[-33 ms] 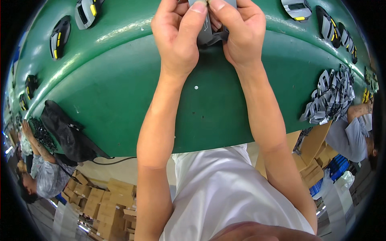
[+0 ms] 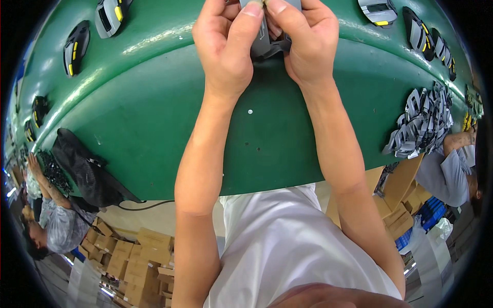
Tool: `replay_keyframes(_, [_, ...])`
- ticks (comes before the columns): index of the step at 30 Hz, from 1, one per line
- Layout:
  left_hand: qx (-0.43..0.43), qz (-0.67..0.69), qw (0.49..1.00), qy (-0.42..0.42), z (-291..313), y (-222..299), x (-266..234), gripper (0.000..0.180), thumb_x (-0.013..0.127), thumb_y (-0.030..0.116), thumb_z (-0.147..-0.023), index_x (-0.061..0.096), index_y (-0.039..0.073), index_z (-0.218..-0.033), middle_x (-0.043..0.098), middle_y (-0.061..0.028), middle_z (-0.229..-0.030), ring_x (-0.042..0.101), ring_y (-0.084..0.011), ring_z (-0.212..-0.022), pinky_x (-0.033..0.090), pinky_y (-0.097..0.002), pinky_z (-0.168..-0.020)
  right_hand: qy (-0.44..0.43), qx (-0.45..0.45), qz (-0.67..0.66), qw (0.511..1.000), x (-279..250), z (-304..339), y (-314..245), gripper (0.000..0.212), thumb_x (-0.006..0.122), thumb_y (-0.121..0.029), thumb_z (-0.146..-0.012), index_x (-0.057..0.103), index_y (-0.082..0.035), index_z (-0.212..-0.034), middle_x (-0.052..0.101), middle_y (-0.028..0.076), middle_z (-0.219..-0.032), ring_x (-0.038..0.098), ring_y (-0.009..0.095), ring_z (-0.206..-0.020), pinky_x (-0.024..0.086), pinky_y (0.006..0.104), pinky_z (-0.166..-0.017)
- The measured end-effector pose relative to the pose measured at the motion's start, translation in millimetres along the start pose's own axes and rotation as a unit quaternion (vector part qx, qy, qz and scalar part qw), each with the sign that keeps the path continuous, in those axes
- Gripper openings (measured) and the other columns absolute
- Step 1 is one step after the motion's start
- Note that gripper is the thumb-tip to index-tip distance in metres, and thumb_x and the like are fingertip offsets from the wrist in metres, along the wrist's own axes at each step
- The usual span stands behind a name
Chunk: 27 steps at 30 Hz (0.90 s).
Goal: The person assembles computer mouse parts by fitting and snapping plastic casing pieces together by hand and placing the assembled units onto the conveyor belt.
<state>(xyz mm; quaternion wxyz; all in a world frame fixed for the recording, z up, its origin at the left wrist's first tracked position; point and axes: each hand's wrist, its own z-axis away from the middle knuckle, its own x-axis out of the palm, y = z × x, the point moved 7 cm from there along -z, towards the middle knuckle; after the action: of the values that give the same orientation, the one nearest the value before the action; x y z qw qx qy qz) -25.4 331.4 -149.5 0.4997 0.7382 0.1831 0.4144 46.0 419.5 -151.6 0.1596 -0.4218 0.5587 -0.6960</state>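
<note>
At the top edge of the head view, my left hand and my right hand are closed together on a grey plastic part with a dark lower lip. Both thumbs press side by side at its upper end, their tips nearly touching. Some fingers curl behind the part. Its far end is cut off by the frame, and much of the rest is covered by my hands, so its full shape cannot be made out. Beneath them lies the green table.
Grey-and-black plastic housings with yellow strips, one at left and another at right, lie along the raised far strip. A pile of grey parts sits at right, a black mesh bag at left. Co-workers sit at both sides; cardboard boxes stand behind.
</note>
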Motion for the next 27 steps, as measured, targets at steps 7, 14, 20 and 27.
replay_keyframes(7, [-0.02, 0.004, 1.0, 0.001, 2.5, -1.0, -1.2, 0.027, 0.054, 0.015, -0.086, 0.048, -0.004, -0.105, 0.059, -0.0061, -0.089, 0.054, -0.0078, -0.078, 0.041, -0.0193, -0.071, 0.002, -0.037, -0.001, 0.999, 1.6, 0.2, -0.1, 0.012, 0.059, -0.007, -0.084, 0.059, 0.002, -0.092, 0.06, 0.002, -0.082, 0.053, 0.005, -0.071, 0.044, 0.0193, -0.064])
replay_keyframes(14, [-0.026, 0.021, 0.999, 0.004, 3.3, -1.8, 0.1, 0.027, 0.054, 0.015, -0.086, 0.047, -0.003, -0.105, 0.059, -0.0054, -0.088, 0.053, -0.0072, -0.078, 0.041, -0.019, -0.07, -0.002, -0.032, 0.012, 0.999, -2.1, 0.1, 1.8, 0.012, 0.059, -0.007, -0.084, 0.058, 0.002, -0.092, 0.06, 0.002, -0.083, 0.053, 0.005, -0.071, 0.044, 0.0193, -0.065])
replay_keyframes(20, [-0.043, 0.007, 0.999, 0.005, 4.3, -2.6, -2.9, 0.027, 0.054, 0.015, -0.086, 0.048, -0.004, -0.103, 0.059, -0.0051, -0.087, 0.052, -0.0063, -0.076, 0.04, -0.0184, -0.068, 0.002, -0.023, -0.002, 1.0, 0.9, 3.0, 1.7, 0.013, 0.059, -0.007, -0.083, 0.058, 0.002, -0.092, 0.06, 0.002, -0.082, 0.053, 0.005, -0.071, 0.044, 0.0193, -0.065])
replay_keyframes(27, [-0.015, -0.019, 1.0, 0.019, 3.9, -5.3, -7.3, 0.03, 0.055, 0.017, -0.085, 0.051, -0.005, -0.105, 0.06, -0.0071, -0.087, 0.055, -0.0109, -0.078, 0.043, -0.0234, -0.073, -0.009, -0.009, 0.004, 1.0, -2.8, 4.4, 3.7, 0.014, 0.059, -0.007, -0.082, 0.058, 0.003, -0.093, 0.059, 0.001, -0.082, 0.053, 0.005, -0.071, 0.044, 0.019, -0.065])
